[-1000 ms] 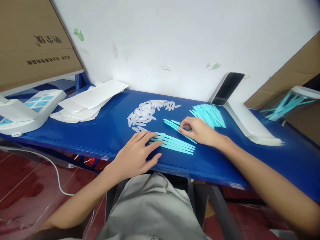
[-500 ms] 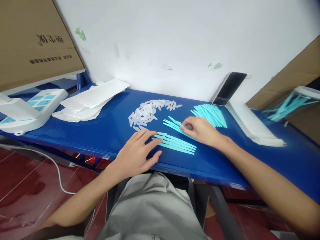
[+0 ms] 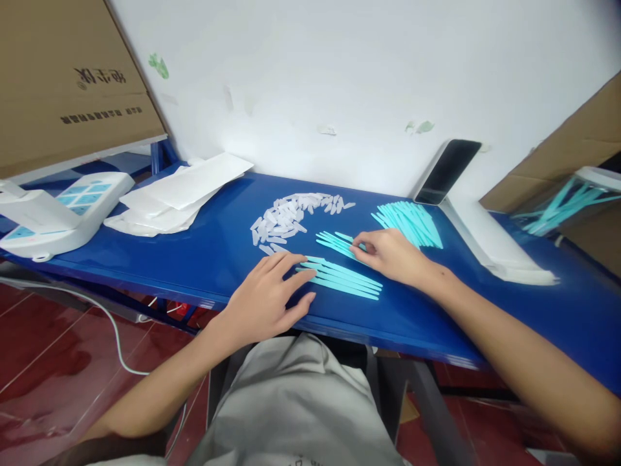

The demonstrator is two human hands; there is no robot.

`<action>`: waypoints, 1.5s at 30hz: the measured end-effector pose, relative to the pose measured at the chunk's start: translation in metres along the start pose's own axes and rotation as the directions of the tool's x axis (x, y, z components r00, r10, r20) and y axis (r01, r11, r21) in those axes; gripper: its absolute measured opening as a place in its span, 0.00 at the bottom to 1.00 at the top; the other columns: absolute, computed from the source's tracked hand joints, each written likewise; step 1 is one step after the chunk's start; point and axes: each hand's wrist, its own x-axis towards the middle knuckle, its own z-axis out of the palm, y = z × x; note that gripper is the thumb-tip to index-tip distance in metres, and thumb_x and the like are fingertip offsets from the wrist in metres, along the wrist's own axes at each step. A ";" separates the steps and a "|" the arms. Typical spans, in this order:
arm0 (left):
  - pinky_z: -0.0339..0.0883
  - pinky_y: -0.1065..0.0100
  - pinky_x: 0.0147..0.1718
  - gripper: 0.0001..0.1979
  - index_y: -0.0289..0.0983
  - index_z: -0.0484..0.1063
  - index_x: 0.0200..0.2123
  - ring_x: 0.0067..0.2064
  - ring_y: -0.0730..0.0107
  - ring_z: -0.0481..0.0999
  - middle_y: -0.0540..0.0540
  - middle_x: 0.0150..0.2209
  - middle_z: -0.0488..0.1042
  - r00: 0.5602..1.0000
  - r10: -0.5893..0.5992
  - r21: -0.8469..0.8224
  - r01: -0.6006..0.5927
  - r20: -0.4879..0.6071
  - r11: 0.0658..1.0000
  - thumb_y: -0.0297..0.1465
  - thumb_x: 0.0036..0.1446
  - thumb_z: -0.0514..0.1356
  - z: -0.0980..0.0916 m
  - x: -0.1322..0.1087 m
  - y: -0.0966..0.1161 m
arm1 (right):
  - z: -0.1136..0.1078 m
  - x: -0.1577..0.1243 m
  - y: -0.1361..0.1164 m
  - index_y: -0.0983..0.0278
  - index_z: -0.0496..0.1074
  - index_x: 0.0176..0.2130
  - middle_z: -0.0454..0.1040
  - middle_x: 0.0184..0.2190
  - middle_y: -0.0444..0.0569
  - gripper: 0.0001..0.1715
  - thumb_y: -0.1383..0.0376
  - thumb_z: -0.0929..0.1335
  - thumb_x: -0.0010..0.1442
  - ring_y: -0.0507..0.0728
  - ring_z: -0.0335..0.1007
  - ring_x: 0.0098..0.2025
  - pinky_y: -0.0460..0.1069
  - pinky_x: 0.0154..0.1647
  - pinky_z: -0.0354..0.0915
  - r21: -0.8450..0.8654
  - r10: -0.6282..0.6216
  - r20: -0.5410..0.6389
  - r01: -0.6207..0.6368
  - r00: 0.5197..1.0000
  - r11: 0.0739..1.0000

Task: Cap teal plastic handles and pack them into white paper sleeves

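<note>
Roughly sideways, teal sticks (image 3: 349,282) flat, thin tips rightward.

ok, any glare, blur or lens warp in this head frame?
Head view: the wall is washed out bright; the blue table shows only soft sheen and its edge bows, wide lens; the jar at far right is smeared; the left hand and right hand look sharp.

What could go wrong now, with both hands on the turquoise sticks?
1. The row of turquoise sticks touched by the left hand lies close to the front edge of the blue table; a careless sweep might push some off.
2. The fanned sticks at the right hand lie close to the pile of small white pieces; a nudge could mix the two.
</note>
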 end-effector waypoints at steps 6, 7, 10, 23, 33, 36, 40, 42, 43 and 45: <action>0.69 0.44 0.58 0.17 0.36 0.76 0.55 0.59 0.48 0.72 0.35 0.58 0.73 1.000 0.004 -0.003 -0.004 0.002 1.000 0.36 0.72 0.55 0.000 0.000 0.000 | 0.000 0.002 0.002 0.64 0.80 0.39 0.72 0.22 0.45 0.16 0.59 0.65 0.68 0.55 0.66 0.23 0.50 0.29 0.60 0.014 0.001 0.002 -0.001 1.000 1.000; 0.69 0.45 0.58 0.17 0.36 0.76 0.55 0.59 0.48 0.72 0.35 0.58 0.73 1.000 0.003 -0.003 -0.003 0.002 1.000 0.36 0.72 0.55 0.000 0.000 0.000 | 0.001 0.002 0.003 0.64 0.80 0.39 0.72 0.22 0.46 0.16 0.59 0.65 0.68 0.55 0.66 0.24 0.50 0.30 0.60 0.009 -0.007 -0.004 0.007 1.000 1.000; 0.68 0.45 0.59 0.17 0.35 0.75 0.56 0.59 0.48 0.72 0.35 0.59 0.73 1.000 0.003 -0.002 -0.003 0.006 1.000 0.36 0.72 0.54 0.001 -0.001 -0.001 | 0.003 0.002 0.005 0.65 0.80 0.40 0.74 0.28 0.49 0.16 0.59 0.65 0.68 0.56 0.68 0.27 0.51 0.32 0.61 -0.037 -0.050 -0.036 0.049 0.998 0.998; 0.68 0.46 0.59 0.17 0.36 0.75 0.56 0.59 0.48 0.71 0.35 0.59 0.72 1.000 0.003 -0.012 -0.003 0.011 1.000 0.36 0.72 0.55 0.000 -0.001 0.000 | 0.002 0.001 0.008 0.68 0.80 0.47 0.77 0.40 0.55 0.18 0.60 0.65 0.70 0.60 0.74 0.38 0.54 0.37 0.67 -0.103 -0.085 -0.077 0.077 0.993 0.992; 0.71 0.52 0.52 0.09 0.34 0.78 0.42 0.52 0.53 0.76 0.38 0.49 0.78 0.975 -0.049 -0.078 0.033 -0.216 0.996 0.31 0.68 0.58 0.002 0.000 0.000 | 0.006 -0.004 -0.007 0.65 0.82 0.44 0.81 0.49 0.56 0.15 0.65 0.65 0.71 0.64 0.76 0.50 0.58 0.50 0.73 -0.052 -0.391 -0.122 0.387 0.912 0.920; 0.71 0.53 0.51 0.08 0.34 0.77 0.38 0.50 0.54 0.76 0.39 0.46 0.79 0.963 -0.084 -0.107 0.058 -0.258 0.993 0.29 0.67 0.58 0.002 0.000 0.000 | 0.007 -0.004 -0.011 0.64 0.82 0.47 0.82 0.51 0.56 0.17 0.65 0.64 0.71 0.65 0.77 0.51 0.61 0.51 0.72 -0.048 -0.397 -0.070 0.394 0.915 0.918; 0.71 0.53 0.51 0.08 0.35 0.76 0.38 0.50 0.55 0.76 0.41 0.45 0.79 0.964 -0.098 -0.104 0.074 -0.245 0.992 0.29 0.67 0.58 0.003 0.000 0.000 | 0.003 -0.005 -0.019 0.66 0.80 0.54 0.80 0.54 0.57 0.21 0.65 0.61 0.73 0.66 0.76 0.54 0.62 0.53 0.69 -0.013 -0.387 -0.009 0.387 0.922 0.922; 0.71 0.53 0.51 0.08 0.35 0.76 0.38 0.49 0.55 0.76 0.41 0.45 0.79 0.967 -0.089 -0.095 0.067 -0.241 0.993 0.30 0.67 0.58 0.003 0.000 -0.001 | 0.001 -0.006 -0.024 0.67 0.78 0.56 0.78 0.57 0.59 0.23 0.64 0.59 0.74 0.66 0.74 0.56 0.62 0.55 0.67 0.001 -0.386 0.015 0.386 0.923 0.923; 0.71 0.53 0.51 0.08 0.35 0.76 0.38 0.49 0.54 0.76 0.41 0.45 0.80 0.967 -0.085 -0.092 0.065 -0.239 0.994 0.30 0.68 0.58 0.004 0.000 -0.001 | 0.000 -0.007 -0.026 0.68 0.78 0.56 0.77 0.58 0.60 0.23 0.63 0.59 0.75 0.66 0.73 0.57 0.63 0.55 0.66 0.000 -0.384 0.027 0.384 0.923 0.923; 0.71 0.53 0.51 0.08 0.35 0.76 0.38 0.50 0.54 0.76 0.41 0.45 0.80 0.968 -0.081 -0.087 0.062 -0.236 0.994 0.30 0.68 0.58 0.004 0.000 -0.001 | 0.000 -0.009 -0.031 0.67 0.77 0.57 0.76 0.59 0.61 0.24 0.61 0.58 0.76 0.67 0.72 0.57 0.63 0.55 0.65 -0.014 -0.378 0.051 0.379 0.925 0.925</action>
